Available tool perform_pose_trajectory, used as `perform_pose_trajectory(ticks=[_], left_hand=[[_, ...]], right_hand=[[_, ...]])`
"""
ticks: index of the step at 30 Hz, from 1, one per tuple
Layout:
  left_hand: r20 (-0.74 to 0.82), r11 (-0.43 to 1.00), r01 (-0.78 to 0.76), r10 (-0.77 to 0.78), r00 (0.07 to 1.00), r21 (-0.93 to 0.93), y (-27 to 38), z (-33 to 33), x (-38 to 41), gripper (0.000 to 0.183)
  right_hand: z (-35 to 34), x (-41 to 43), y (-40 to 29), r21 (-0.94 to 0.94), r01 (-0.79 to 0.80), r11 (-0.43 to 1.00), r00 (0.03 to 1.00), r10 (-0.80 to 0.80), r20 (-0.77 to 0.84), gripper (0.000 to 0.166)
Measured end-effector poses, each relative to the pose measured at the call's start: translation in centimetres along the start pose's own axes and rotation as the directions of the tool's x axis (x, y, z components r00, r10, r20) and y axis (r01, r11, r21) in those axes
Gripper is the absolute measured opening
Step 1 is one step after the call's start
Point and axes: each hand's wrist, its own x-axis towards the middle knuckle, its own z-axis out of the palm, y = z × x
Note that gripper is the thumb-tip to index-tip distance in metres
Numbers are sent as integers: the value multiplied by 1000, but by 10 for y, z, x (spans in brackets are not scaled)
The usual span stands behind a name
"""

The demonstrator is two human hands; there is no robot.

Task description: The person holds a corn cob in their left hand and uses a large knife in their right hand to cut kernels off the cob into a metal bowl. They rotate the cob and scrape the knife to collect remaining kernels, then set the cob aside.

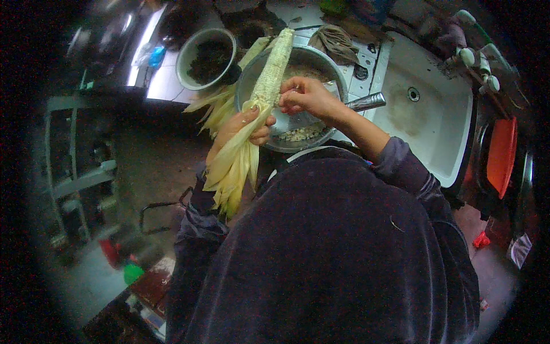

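Note:
My left hand (234,131) is closed around the base of a pale ear of corn (275,64), whose peeled-back husk (236,159) hangs down past my wrist. The cob points up and away, tilted over a round metal basin (339,71). My right hand (303,96) is beside the cob's lower part with its fingers bent; whether something is between the fingertips is hard to see. Loose cut kernels (303,133) lie in the near side of the basin. A metal handle (367,102), apparently of a knife, sticks out over the basin's right rim.
More corn in its husk (219,107) lies left of the basin. A pale bowl with dark contents (184,64) stands farther left. A crumpled brown cloth (333,43) lies behind, and a white sink (442,129) is on the right. An orange-red object (500,155) hangs beyond it.

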Motion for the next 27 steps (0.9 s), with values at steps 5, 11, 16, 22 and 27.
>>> perform_pose_trajectory(ticks=[5,11,16,22,27], left_hand=[[149,971,93,-60,987,-221,0,-13,5,28],[-129,937,-41,91,987,346,-9,5,6,34],[-233,747,-47,265,936,663,-16,26,7,38],[108,993,115,-116,987,10,-5,0,14,41],[275,981,139,-99,956,-132,-8,-1,13,48]], right_hand=[[2,-2,-10,-85,-2,996,999,-3,-53,36],[16,-6,-24,-145,-106,984,994,101,-43,45],[14,0,-15,-80,-123,989,992,123,-2,43],[10,12,21,-76,183,980,979,-189,-76,29],[3,-6,-7,-26,9,1000,1000,-9,21,27]])
